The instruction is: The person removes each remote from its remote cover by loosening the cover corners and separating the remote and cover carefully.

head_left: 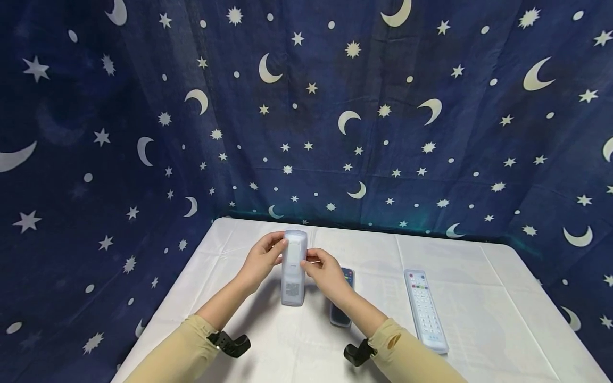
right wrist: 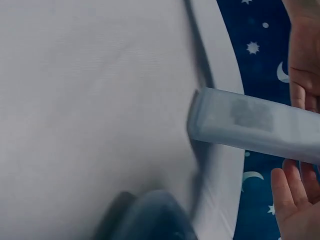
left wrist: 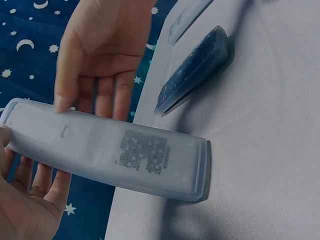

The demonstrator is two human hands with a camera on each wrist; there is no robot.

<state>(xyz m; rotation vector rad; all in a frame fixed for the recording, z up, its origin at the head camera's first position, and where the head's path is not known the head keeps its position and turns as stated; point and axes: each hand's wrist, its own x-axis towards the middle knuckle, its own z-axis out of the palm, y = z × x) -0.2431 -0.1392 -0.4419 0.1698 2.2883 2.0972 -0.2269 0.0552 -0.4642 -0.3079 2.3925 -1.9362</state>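
Note:
A white remote control [head_left: 293, 268] in a translucent cover stands tilted up, its back with a printed label facing me. Its lower end appears to meet the table in the left wrist view. My left hand [head_left: 261, 261] pinches its upper left edge, thumb on the back and fingers behind. From the other side my right hand [head_left: 326, 272] holds the right edge, its thumb at the battery lid. The right wrist view shows the same remote [right wrist: 250, 117] between both hands, cut off at the frame edge.
A dark remote [head_left: 340, 316] in a cover lies beneath the right wrist, partly hidden by it. Farther right a second white remote [head_left: 425, 311] lies buttons up. All are on a white-covered table [head_left: 498, 298], with a starry blue curtain [head_left: 325, 133] behind.

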